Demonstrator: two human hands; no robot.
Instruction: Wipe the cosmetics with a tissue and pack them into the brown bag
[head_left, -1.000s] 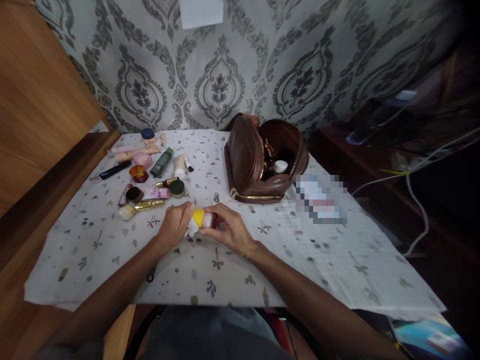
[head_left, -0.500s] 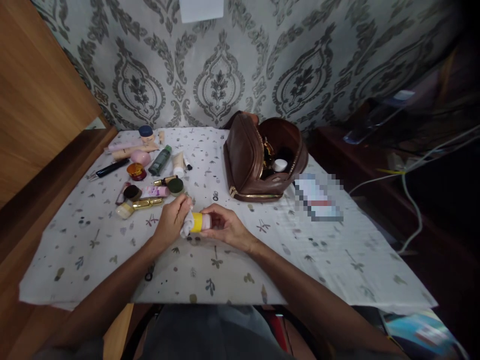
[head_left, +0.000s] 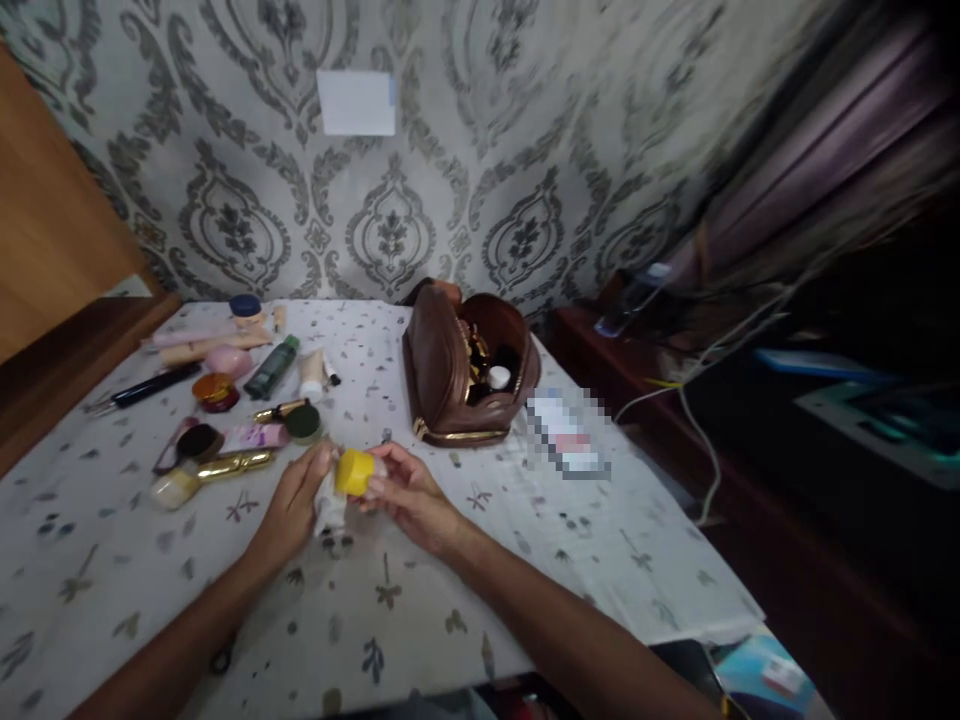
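My right hand [head_left: 409,495] grips a small jar with a yellow lid [head_left: 355,472], the lid tilted toward my left hand. A crumpled white cloth [head_left: 330,508] is pinched in my left hand [head_left: 300,490], right beside the jar. Just beyond my left hand lie a dark green-lidded pot [head_left: 303,424], a pink tube [head_left: 253,437] and a gold tube [head_left: 234,465]. The open brown leather bag [head_left: 442,370] stands past my right hand, with a white-capped item [head_left: 498,377] inside it.
More cosmetics spread over the table's left side, among them a green bottle [head_left: 271,368], an amber jar [head_left: 214,392] and a black pen-like item [head_left: 154,386]. A pixelated flat item [head_left: 566,435] lies right of the bag. A white cable [head_left: 709,470] hangs beyond the table's right edge.
The view has tipped up and swung right. The yellow lid now sits a little apart from the cloth and is turned more toward me; my right hand still grips the jar.
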